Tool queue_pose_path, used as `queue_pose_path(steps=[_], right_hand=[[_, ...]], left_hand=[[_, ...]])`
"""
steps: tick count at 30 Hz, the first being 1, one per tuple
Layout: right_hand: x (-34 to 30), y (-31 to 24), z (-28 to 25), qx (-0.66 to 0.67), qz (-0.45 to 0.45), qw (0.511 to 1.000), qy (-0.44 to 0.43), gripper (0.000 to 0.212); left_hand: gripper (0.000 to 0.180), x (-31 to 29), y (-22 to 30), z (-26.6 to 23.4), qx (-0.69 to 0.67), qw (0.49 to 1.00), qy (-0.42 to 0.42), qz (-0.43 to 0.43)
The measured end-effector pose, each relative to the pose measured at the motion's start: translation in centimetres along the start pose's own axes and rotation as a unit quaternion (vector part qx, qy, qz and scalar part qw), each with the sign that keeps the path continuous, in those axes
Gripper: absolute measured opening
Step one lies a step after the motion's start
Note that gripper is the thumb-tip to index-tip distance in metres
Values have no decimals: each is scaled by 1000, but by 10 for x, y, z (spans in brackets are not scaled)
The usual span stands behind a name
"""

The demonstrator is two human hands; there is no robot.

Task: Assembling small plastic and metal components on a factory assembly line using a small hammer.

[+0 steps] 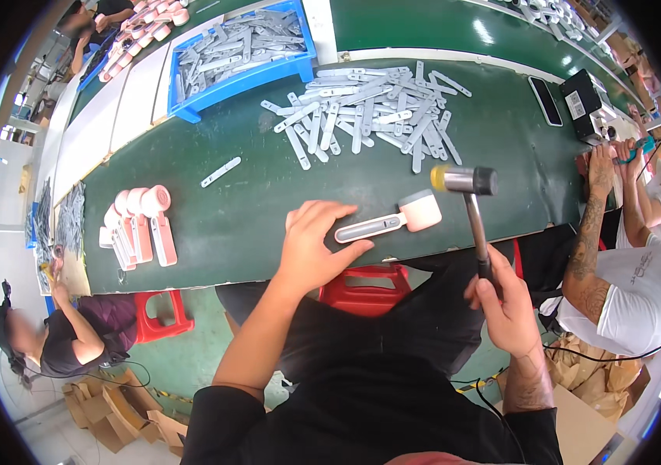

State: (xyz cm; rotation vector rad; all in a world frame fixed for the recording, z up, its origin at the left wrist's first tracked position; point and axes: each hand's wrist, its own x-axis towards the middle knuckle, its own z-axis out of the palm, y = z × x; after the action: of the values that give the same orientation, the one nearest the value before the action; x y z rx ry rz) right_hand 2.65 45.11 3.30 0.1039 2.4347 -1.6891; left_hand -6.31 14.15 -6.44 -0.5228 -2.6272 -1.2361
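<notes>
Left hand spread around the handle end, hammer held off to the right

The left hand (311, 244) is spread wide, thumb on the near side and fingers on the far side of a pink handheld device (392, 222); whether the skin touches the casing I cannot tell. The device lies on the table to the right of that palm; its long axis runs nearly crosswise to the body, tilting slightly away toward the right, with the rounded handle end between thumb and fingers and the bulky head at the far right. The left hand is clearly the nearer one; the right hand (507, 306) is wrapped around the dark grip of a hammer (474, 213), whose shaft points away from the body, across the line of the device; the hammer's head sits just right of the device's head — its height above the table is hard to judge from this view.

The device looks like smooth pink plastic with a long grey inlay; the hammer has a shiny metal barrel, one yellow face and one black. Farther out, on the glossy green table (268, 174), similar pink devices (138, 225) stand in a row at left; a lone grey strip (221, 172) lies beyond them; a loose pile of slim, round-ended strips (369, 116) spreads beside a blue bin (253, 84).
</notes>
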Motion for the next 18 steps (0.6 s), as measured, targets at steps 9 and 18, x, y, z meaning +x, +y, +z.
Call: queue_pose_path(steps=[9, 18], right_hand=[[3, 20, 17, -293, -224, 927, 72, 56], [13, 22, 22, -312, -215, 922, 82, 58]], left_hand=[[29, 8, -22, 9, 17, 999, -17, 39], [29, 8, -26, 13, 8, 999, -6, 42]])
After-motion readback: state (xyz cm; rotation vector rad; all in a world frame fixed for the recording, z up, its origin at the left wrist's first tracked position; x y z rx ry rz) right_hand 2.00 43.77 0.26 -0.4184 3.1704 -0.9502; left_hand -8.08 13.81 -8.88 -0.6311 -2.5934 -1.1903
